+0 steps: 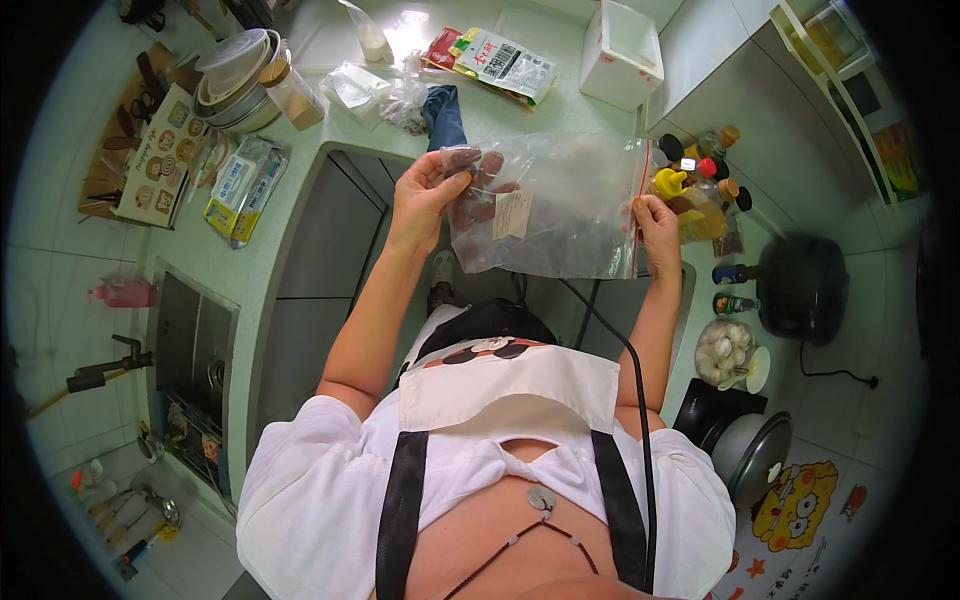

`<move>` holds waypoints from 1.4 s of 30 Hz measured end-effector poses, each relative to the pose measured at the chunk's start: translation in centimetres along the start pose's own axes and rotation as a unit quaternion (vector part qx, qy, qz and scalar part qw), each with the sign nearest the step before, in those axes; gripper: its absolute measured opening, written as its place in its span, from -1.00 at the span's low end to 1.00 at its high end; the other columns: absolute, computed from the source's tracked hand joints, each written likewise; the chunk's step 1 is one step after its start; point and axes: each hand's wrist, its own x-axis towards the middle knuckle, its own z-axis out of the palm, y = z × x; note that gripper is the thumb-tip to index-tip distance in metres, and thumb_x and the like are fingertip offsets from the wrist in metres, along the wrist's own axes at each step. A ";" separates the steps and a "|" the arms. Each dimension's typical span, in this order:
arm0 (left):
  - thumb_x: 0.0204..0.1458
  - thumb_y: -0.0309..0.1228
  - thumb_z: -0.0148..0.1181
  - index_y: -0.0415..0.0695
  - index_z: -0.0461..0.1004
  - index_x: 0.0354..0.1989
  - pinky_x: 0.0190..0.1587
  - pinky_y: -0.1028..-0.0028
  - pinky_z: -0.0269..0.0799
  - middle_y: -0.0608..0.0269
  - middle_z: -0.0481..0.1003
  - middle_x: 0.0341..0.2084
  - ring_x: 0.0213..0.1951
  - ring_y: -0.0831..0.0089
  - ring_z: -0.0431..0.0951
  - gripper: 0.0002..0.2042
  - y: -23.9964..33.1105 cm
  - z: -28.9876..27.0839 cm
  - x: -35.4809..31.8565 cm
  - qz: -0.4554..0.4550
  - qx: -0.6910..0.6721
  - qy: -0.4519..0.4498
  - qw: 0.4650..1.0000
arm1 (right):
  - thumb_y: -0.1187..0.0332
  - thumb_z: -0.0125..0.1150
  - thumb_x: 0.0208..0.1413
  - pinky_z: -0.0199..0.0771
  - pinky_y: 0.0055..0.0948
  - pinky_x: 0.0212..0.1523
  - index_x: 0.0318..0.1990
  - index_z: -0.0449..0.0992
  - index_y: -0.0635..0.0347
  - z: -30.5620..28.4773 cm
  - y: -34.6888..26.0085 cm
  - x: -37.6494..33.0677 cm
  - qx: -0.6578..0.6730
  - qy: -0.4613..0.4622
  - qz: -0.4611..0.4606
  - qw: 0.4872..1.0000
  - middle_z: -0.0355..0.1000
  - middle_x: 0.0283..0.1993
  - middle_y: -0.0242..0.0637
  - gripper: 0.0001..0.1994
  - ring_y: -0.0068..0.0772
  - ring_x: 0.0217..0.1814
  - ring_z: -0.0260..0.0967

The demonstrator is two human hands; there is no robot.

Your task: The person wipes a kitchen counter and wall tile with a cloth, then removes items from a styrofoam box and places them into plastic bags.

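A clear plastic zip bag (575,215) is stretched sideways between my two hands, in front of the counter edge. A small pale label (511,214) shows on its left part, and a red line runs down its right edge. My left hand (433,187) grips the left end, thumb on the near side, with fingers showing through the film. At the red-lined edge, my right hand (655,228) pinches the bag. The bag looks flat, and I make out nothing inside it besides the label. Behind its upper left corner lies a dark blue cloth-like item (443,115).
Food packets (495,65), a crumpled clear bag (404,100) and a white box (622,55) stand on the far counter. Several sauce bottles (700,200) crowd the right. At left are stacked bowls (238,80), a wipes pack (247,190) and a sink (190,350).
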 end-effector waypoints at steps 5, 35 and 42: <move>-0.10 -0.68 0.11 -0.27 0.40 -0.21 -0.16 0.55 0.40 0.20 0.47 -0.26 -0.23 0.51 0.48 -0.76 0.2 0.3 -0.3 -0.007 -0.015 -0.004 1.000 | 0.22 0.06 0.11 0.02 -0.73 -0.61 -0.45 0.43 0.19 -0.3 0.5 -0.3 0.006 0.004 -0.001 1.000 0.27 -0.59 -0.55 -0.77 -0.78 -0.62 0.14; -0.03 -0.46 0.12 -0.19 0.09 0.11 -0.12 0.46 0.35 0.11 0.28 -0.01 -0.07 0.42 0.36 -0.49 -2.1 -3.9 13.8 -0.120 0.049 -0.023 0.991 | 0.20 0.19 0.01 0.23 -0.76 -0.58 -0.44 0.39 0.06 4.2 -6.5 5.0 0.311 0.016 -0.019 0.950 0.32 -0.56 -0.54 -0.82 -0.75 -0.62 0.21; 0.05 -0.35 0.06 -0.16 0.26 -0.01 -0.14 0.47 0.36 0.20 0.35 -0.13 -0.15 0.45 0.41 -0.66 1.0 -2.7 13.5 -0.126 0.162 -0.104 0.973 | 0.17 0.11 0.07 0.31 -0.67 -0.50 -0.46 0.40 0.07 10.2 -5.9 10.0 0.229 -0.018 -0.030 0.973 0.33 -0.53 -0.54 -0.80 -0.70 -0.55 0.26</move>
